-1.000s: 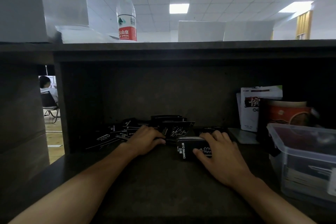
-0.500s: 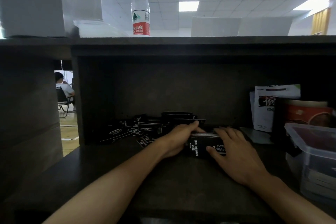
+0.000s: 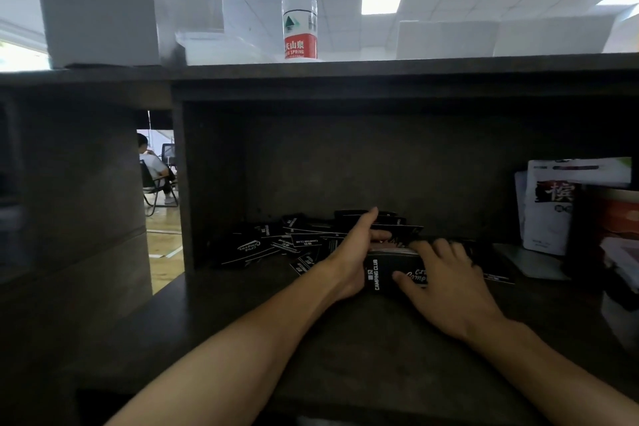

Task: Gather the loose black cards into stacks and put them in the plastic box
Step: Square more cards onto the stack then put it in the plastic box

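Your left hand (image 3: 349, 252) is pressed against the left end of the stack of black cards (image 3: 389, 271), fingers straight and reaching back past it, thumb lying over the stack's top rear edge. Your right hand (image 3: 446, 284) lies on top of the stack, fingers curled over the far edge, thumb on the near face: it grips the stack from above.

The stack sits on the bench (image 3: 345, 339) just in front of the shelf recess, centre-right. Its long axis runs left-right, roughly parallel to the bench's front edge. The "CAMPING CLUB" print on the left end reads bottom to top, so the card tops point right.

The loose cards (image 3: 276, 242) lie scattered flat at mixed angles to the left and behind, some touching your left hand, with a few more poking out to the right of your right hand.

The plastic box is at the far right edge, too blurred and cropped to make out clearly.

A water bottle (image 3: 299, 7) stands upright on the shelf top. A white pouch (image 3: 553, 204) leans against the back wall on the right.
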`<state>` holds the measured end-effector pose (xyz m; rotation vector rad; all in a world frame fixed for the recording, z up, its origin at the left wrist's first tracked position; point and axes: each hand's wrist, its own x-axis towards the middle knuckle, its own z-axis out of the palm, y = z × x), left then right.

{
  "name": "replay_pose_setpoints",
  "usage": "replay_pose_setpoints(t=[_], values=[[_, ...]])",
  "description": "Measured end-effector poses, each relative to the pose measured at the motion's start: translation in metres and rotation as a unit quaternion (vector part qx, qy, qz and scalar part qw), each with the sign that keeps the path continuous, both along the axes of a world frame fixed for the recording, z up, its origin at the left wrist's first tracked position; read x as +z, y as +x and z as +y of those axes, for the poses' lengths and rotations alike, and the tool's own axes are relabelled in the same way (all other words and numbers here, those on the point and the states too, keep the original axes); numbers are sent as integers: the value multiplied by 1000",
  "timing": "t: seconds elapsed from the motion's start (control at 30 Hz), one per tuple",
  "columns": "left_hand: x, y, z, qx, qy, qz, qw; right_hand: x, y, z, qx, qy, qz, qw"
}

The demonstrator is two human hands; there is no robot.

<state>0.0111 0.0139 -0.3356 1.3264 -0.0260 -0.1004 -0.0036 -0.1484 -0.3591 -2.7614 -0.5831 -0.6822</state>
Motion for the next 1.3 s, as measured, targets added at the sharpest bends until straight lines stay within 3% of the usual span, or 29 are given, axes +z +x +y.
replay_pose_setpoints(t=[0.07,0.1,0.13,0.2,0.23,0.27,0.3,0.37,0.43,0.5,0.63,0.8,0.87,0.93,1.03,1.13,1.2,1.3], values=[[0,4,2,38,71,-46,996,-2,1,-2,6,7,-6,1000],[-1,8,8,76,166,-89,979,-2,2,-2,9,9,-10,1000],[0,14,20,125,298,-139,936,-2,2,-3,10,11,-13,1000],[2,30,53,211,573,-204,765,-4,3,-2,11,12,-15,1000],[4,38,71,230,664,-196,684,-4,4,-2,11,11,-15,1000],[5,45,89,239,720,-164,631,-5,4,-2,12,11,-15,1000],[5,49,102,232,747,-123,611,-5,5,-2,12,11,-15,1000],[0,52,120,192,756,-67,622,-6,6,-2,12,15,-16,1000],[-10,51,125,195,764,-98,607,-6,6,-2,12,16,-13,1000],[-16,47,126,216,781,-168,561,-5,5,-2,10,16,-12,1000],[-10,29,123,193,815,-231,495,-4,3,-2,9,17,-14,1000],[-13,8,110,221,841,-318,376,-3,0,-3,13,18,-6,1000],[-12,6,107,243,838,-323,368,-2,-1,-3,13,16,-6,1000],[-15,7,107,232,842,-306,380,-3,0,-3,13,17,-7,1000],[-18,4,108,194,835,-282,430,-3,1,-3,11,20,-10,1000],[-7,-2,102,266,769,-341,471,-3,1,-3,12,26,-10,1000],[0,-3,86,283,693,-360,557,-4,2,-3,21,37,-16,999],[1,-4,49,136,576,-304,747,-3,1,-1,35,54,-18,998]])
